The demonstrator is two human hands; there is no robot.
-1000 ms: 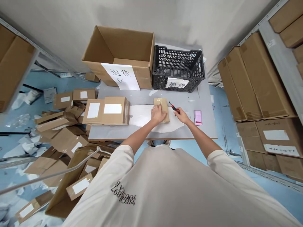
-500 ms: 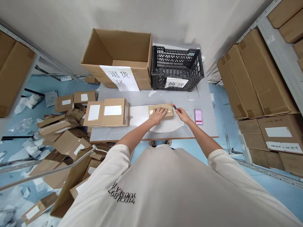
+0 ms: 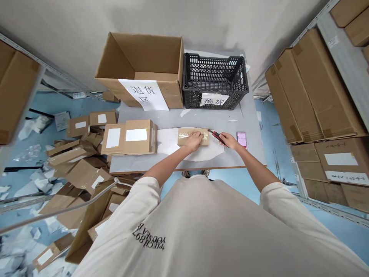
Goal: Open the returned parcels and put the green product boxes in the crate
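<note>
A small brown cardboard box (image 3: 182,137) with shiny clear tape lies on a white sheet (image 3: 168,141) near the table's middle. My left hand (image 3: 193,141) grips it from above, fingers bent over its top. In my right hand (image 3: 227,140) is a red-and-black utility knife (image 3: 215,134), held by its handle. Its tip points up and left, close to the box's right end; whether it touches the cardboard, I cannot tell.
Labelled boxes (image 3: 137,134) stand left on the grey table (image 3: 132,163). At the back are a large open carton (image 3: 175,94) and a black plastic crate (image 3: 190,100). A phone (image 3: 241,139) lies right. Cartons (image 3: 82,175) are heaped on the left floor.
My right hand has shifted right and the knife now slants flatter. The small box has moved slightly left, and my left fingers are more bent over it.
</note>
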